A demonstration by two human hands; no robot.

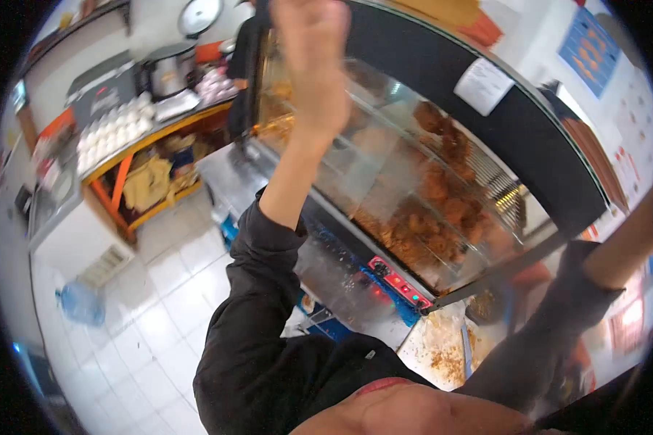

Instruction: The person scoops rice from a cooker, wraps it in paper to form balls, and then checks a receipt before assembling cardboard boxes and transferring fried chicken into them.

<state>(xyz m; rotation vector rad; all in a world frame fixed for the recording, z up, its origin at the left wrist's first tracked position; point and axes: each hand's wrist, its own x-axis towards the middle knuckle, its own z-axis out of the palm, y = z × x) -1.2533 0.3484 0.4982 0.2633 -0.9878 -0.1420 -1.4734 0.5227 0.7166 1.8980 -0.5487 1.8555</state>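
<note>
My left hand (312, 65) is raised high on a black-sleeved arm, up against the glass front of a heated display case (384, 167). The hand is blurred, and nothing shows in it; whether its fingers grip the glass edge is unclear. Behind the glass lie several pieces of fried chicken (442, 210) on a rack. My right hand is not visible. At the lower right a bare forearm ending in a long grey glove (551, 326) reaches down from the right edge; it appears to belong to another person.
A red-buttoned control strip (399, 279) runs under the case, above a crumb-strewn counter (442, 348). Far left, an orange-framed counter (123, 170) carries trays of eggs (112, 127) and a steel pot (170, 69). A water bottle (80, 301) lies on the white tiled floor.
</note>
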